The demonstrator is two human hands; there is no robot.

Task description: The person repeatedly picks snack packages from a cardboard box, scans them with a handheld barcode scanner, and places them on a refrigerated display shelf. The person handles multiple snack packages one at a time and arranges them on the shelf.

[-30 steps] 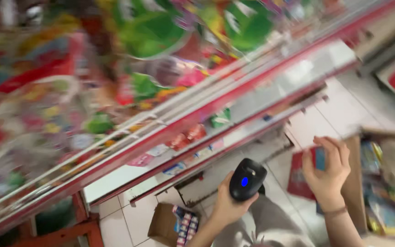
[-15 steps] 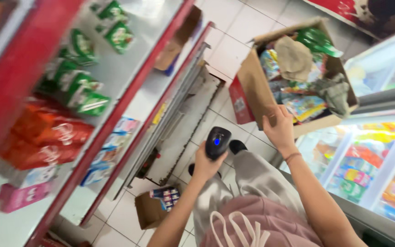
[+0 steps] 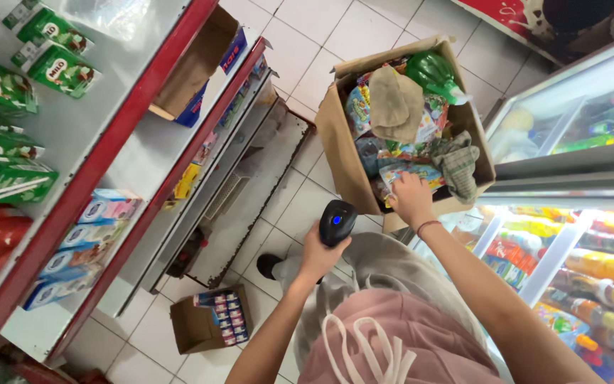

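**Scanner in one hand, the other in the box**

At the far left of the frame I see red-edged shelves (image 3: pixel 101 160) with green drink cartons (image 3: pixel 8 178) and blue ones (image 3: pixel 87 238) below them. At lower centre-left, a small open box (image 3: pixel 204 323) of little packs sits on the tiled floor (image 3: pixel 321 43).

At centre, my left hand (image 3: pixel 319 254) holds a black scanner (image 3: pixel 337 222), fingers wrapped tight round its handle, blue light facing up. Just right of it, my right hand (image 3: pixel 410 199) reaches into the big cardboard box (image 3: pixel 335 153) at upper centre, fingers curled down on a colourful packet (image 3: pixel 410 173); I cannot tell if they actually pinch it.

My judgement: the box is crammed, so pulling one packet could drag out its neighbours, or the rag (image 3: pixel 458 162) lying beside it. The scanner, gripped one-handed, could knock against the box edge.

To the right, a glass-topped freezer (image 3: pixel 570 128) and a lit drinks cooler (image 3: pixel 591 270) crowd close, leaving little elbow room.
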